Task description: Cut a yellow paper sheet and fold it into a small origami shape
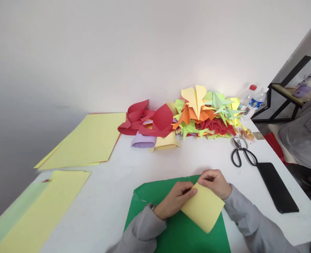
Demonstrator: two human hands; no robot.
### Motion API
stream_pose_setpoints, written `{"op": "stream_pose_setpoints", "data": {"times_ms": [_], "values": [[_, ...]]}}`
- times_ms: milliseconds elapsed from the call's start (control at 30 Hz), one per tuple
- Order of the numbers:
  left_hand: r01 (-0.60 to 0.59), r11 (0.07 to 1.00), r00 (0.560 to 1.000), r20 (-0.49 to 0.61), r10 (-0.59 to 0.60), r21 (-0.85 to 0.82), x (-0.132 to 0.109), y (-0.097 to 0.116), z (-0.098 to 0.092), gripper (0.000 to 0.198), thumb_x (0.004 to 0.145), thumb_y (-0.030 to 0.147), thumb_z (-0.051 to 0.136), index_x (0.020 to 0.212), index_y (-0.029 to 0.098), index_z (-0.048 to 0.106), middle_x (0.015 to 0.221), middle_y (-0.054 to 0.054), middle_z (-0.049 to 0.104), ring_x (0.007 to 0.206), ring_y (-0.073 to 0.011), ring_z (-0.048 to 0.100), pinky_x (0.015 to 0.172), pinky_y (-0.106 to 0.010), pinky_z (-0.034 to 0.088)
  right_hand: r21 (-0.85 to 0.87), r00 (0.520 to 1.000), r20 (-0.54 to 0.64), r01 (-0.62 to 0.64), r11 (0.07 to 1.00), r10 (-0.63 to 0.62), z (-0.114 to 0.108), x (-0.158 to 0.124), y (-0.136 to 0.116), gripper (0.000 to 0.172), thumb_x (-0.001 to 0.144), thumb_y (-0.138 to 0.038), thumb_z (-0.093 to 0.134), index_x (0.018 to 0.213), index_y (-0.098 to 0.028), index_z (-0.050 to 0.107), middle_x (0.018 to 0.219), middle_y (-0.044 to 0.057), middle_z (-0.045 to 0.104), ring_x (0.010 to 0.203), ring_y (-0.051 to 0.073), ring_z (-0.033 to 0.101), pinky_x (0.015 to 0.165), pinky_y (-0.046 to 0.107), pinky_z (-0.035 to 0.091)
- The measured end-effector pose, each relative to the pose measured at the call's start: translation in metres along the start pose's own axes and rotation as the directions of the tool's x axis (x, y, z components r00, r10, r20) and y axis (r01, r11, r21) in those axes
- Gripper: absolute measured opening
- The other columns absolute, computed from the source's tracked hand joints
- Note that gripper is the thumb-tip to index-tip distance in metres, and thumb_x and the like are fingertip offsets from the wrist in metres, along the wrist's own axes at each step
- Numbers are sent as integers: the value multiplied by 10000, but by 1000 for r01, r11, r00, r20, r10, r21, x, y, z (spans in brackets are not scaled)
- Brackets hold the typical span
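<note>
A folded yellow paper (203,208) lies over a green sheet (179,232) near the table's front edge. My left hand (174,200) pinches the paper's top left edge, fingers closed on it. My right hand (215,182) grips the same paper at its top corner, fingers curled. Both wrists are in grey sleeves.
A heap of folded coloured paper shapes (197,112) and red paper curls (147,121) sits against the wall. Yellow sheets (89,140) lie at left, more (39,214) at front left. Black scissors (241,153), a black phone (277,186) and two bottles (252,100) are at right.
</note>
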State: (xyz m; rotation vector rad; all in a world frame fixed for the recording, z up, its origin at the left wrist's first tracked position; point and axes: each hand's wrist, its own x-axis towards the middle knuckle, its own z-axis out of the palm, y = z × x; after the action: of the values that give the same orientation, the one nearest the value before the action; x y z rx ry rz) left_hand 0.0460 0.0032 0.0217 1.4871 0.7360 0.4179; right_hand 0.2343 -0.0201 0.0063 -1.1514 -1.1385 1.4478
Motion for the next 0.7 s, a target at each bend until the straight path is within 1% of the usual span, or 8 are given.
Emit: {"op": "stream_pose_setpoints", "data": {"times_ms": [67,133,300,467,700], "values": [[0,997,1000,-30,-3,-79,1,-1,-1,423,793,557,562,702,144,553,650,19,475,603,-110,396,545,-232,290,5,998,-54,38,999,-38,-1,1,-1,274,680,-410,769,628,-155,681,586,-1,626,485,84,510,465,214,397],[11,991,997,-73,-21,-135,1,-3,-2,400,772,534,600,757,134,607,696,-4,540,646,-128,446,579,-239,330,12,993,-96,65,998,-64,-1,1,-2,269,680,-405,769,625,-159,676,588,-1,629,486,89,521,466,215,408],[59,976,988,-130,-88,-211,3,-7,-2,396,731,516,649,704,120,639,641,-7,561,612,-123,452,574,-240,333,-14,987,-133,88,996,-89,1,1,-4,272,673,-416,769,620,-165,676,584,9,634,506,107,541,475,228,431],[79,968,985,-133,-113,-239,2,-9,-4,395,704,510,674,686,115,665,628,-19,589,596,-130,476,570,-246,350,-2,993,-94,77,997,-77,1,1,-5,256,672,-404,774,632,-166,687,604,12,644,528,106,549,497,229,439],[76,967,985,-133,-111,-245,1,-7,-5,405,692,517,671,667,113,681,620,-34,611,586,-137,482,560,-250,349,68,1000,10,1,998,-2,0,1,-2,275,641,-406,800,711,-161,695,634,3,646,549,105,550,525,238,452]]}}
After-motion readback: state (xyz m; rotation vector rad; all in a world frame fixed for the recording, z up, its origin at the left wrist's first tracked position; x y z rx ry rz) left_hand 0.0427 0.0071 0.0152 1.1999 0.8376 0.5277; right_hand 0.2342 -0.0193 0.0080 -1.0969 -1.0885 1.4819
